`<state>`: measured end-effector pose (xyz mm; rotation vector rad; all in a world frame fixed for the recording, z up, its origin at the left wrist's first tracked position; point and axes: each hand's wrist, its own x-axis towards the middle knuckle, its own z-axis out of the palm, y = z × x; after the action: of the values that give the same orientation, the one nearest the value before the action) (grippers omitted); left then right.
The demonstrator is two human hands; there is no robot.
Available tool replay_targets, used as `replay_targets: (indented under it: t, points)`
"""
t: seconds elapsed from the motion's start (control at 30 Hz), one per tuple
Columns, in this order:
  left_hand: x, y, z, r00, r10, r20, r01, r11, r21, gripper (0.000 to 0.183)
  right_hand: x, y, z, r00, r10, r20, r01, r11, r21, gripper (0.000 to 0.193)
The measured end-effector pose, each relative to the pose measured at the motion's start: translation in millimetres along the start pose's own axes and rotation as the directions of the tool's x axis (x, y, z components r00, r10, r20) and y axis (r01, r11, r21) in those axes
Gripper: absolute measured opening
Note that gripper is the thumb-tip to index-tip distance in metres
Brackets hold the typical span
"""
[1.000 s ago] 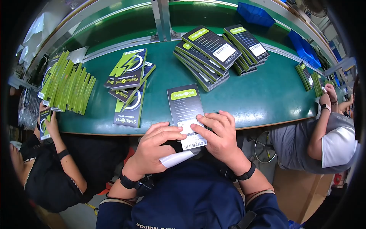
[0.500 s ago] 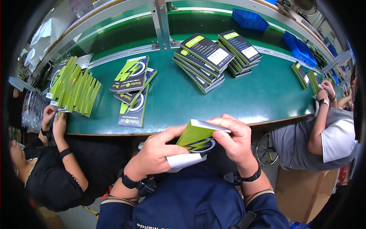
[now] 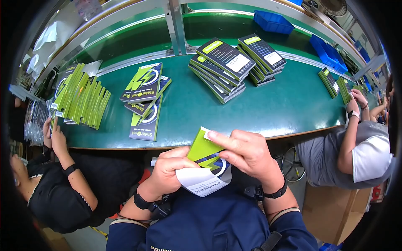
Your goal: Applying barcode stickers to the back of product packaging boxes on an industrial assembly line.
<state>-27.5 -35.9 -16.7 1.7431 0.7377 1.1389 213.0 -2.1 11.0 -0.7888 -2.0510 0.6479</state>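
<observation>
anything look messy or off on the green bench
Nothing damaged or spilled. The front pile of flat boxes is fanned and crooked, not squared like the dark stacks behind it.

A green table (image 3: pixel 268 108) spans the view. Near its middle lies a loose pile of green-and-black packages (image 3: pixel 144 98), some overlapping. To the right of it stand two stacks of dark boxes (image 3: pixel 236 62) with green tabs and white labels, close together. At the left end a row of green packs (image 3: pixel 81 98) stands on edge, with a seated person in black (image 3: pixel 54 188) touching them. At the right end sits a small upright batch of packs (image 3: pixel 335 83) beside another person in grey (image 3: pixel 356 154). Blue bins (image 3: pixel 274 21) rest on the far strip behind a metal rail (image 3: pixel 176 25).
</observation>
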Motion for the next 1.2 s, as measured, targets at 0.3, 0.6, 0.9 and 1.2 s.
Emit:
replay_targets:
  t: [0.3,0.6,0.9,1.2]
  points:
    - [1.1,10.3,-23.8,0.988,-0.116,-0.107,0.121,0.992,0.046,0.006,2.7,6.1,4.1,0.993,0.044,0.113,-0.068,0.973,0.220,0.059]
    - [31.6,13.6,-115.2,0.900,-0.007,-0.437,0.190,0.907,0.377,0.006,-0.8,54.7,-25.9,0.837,0.270,-0.476,-0.279,0.959,0.052,0.037]
    - [37.2,-37.8,-159.2,0.786,-0.195,-0.587,0.383,0.898,0.215,0.011,9.0,67.9,-37.7,0.808,0.336,-0.483,-0.319,0.940,0.121,0.036]
    - [37.0,-49.6,-147.2,0.726,-0.286,-0.626,0.373,0.928,0.009,0.012,18.8,50.7,-15.0,0.860,0.163,-0.484,-0.210,0.977,-0.044,0.027]
